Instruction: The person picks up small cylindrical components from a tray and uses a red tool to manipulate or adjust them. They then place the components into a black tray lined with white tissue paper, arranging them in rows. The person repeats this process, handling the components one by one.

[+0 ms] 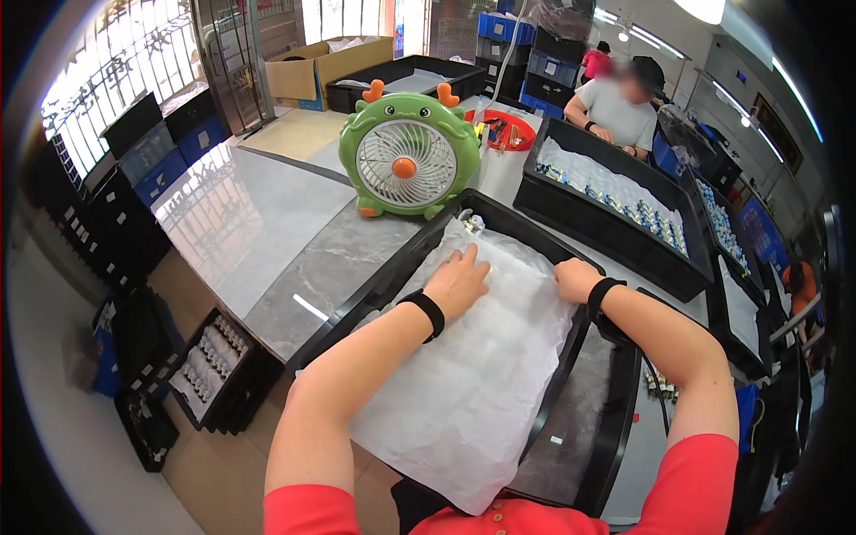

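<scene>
A thin white sheet [473, 383], crinkled, lies over most of a long black tray [535, 234] in front of me and hangs past its near end. My left hand [456, 283] rests on the far part of the sheet, palm down, fingers apart. By the tray's right wall my right hand [575, 281] is closed in a pinch on the sheet's edge. A few small metal parts [473, 221] peek out at the tray's far corner, while the sheet hides what lies beneath it. Each wrist wears a black band.
A green fan [407, 165] with orange antlers stands beyond the tray. Behind it are a red bowl [522, 143] of tools and a cardboard box [357, 61]. To the right, a black tray [606, 223] holds rows of small parts; a co-worker [615, 111] sits behind it. Stacked trays [214, 370] stand lower left.
</scene>
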A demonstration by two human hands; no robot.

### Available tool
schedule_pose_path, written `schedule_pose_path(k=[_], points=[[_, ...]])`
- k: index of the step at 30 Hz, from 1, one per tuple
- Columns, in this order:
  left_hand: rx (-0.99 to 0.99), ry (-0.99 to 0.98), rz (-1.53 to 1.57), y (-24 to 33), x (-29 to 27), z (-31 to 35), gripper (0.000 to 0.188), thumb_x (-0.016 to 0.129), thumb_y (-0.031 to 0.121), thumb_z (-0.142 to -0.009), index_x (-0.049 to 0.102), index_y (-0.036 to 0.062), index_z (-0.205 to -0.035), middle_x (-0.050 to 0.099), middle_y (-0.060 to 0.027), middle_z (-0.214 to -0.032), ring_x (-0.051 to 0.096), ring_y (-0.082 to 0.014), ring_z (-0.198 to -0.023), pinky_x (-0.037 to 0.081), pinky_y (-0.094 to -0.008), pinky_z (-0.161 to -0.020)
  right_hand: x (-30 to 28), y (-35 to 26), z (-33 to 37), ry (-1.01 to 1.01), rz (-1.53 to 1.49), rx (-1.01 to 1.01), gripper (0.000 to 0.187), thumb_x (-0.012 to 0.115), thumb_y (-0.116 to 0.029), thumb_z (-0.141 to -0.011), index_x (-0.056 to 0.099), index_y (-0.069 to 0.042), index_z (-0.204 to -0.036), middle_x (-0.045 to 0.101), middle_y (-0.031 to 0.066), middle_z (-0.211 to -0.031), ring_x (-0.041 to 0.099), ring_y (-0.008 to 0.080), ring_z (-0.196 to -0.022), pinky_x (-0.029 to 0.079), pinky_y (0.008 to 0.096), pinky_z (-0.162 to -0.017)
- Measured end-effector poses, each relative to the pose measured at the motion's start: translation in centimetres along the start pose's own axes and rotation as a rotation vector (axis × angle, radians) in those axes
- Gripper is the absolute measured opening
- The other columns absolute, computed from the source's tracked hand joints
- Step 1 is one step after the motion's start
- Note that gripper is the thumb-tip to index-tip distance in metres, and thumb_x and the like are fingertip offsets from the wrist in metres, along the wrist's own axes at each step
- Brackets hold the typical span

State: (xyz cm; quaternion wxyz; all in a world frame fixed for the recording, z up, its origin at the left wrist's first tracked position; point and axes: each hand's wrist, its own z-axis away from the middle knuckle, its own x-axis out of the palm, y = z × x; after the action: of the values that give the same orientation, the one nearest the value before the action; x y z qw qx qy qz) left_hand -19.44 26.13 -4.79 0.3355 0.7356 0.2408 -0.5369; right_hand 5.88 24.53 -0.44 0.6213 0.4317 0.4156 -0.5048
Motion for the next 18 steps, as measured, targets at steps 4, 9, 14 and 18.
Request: schedule_pose_path(k=[4,9,14,18], points=[[-0.063,-0.090,-0.013,-0.2,1.5,0.3,0.059,0.052,0.046,-0.087,0.040,0.0137,-0.135,0.029,-0.0243,-0.139,0.029,-0.0429,-0.129,0.026,-0.0555,-0.101,-2.5,-1.6,-0.8,0.052,0.036,-0.038,0.024,0.057,-0.009,-0.069,0.069,0.000,-0.089,0.065,0.0237,-0.090,0.064,0.0382,-0.088,0.053,0.0429,-0.077],[-0.139,-0.153,0.001,0.2,0.7,0.2,0.072,0.050,0.057,-0.085,0.033,0.0153,-0.141,0.018,-0.0276,-0.146,0.017,-0.0489,-0.134,0.017,-0.0588,-0.105,-3.3,-6.5,-4.2,0.332,-0.274,-0.220,0.020,0.058,-0.016,-0.076,0.064,-0.003,-0.089,0.064,0.0184,-0.094,0.061,0.0367,-0.090,0.049,0.0440,-0.079],[-0.165,-0.196,0.043,0.3,1.0,-0.1,0.078,0.051,0.059,-0.084,0.027,0.0149,-0.145,0.013,-0.0260,-0.150,0.009,-0.0458,-0.137,0.008,-0.0567,-0.109,-1.0,-9.5,-6.1,0.429,-0.230,-0.274,0.033,0.057,-0.008,-0.077,0.057,-0.004,-0.110,0.054,0.0137,-0.114,0.054,0.0325,-0.103,0.046,0.0442,-0.083],[-0.168,-0.171,0.016,0.0,1.1,0.1,0.081,0.051,0.059,-0.084,0.024,0.0127,-0.145,0.015,-0.0269,-0.148,0.011,-0.0489,-0.135,0.013,-0.0582,-0.107,-1.6,-10.8,-7.9,0.553,-0.176,-0.307,0.041,0.056,-0.002,-0.074,0.054,-0.005,-0.115,0.051,0.0106,-0.121,0.051,0.0311,-0.109,0.045,0.0426,-0.085]])
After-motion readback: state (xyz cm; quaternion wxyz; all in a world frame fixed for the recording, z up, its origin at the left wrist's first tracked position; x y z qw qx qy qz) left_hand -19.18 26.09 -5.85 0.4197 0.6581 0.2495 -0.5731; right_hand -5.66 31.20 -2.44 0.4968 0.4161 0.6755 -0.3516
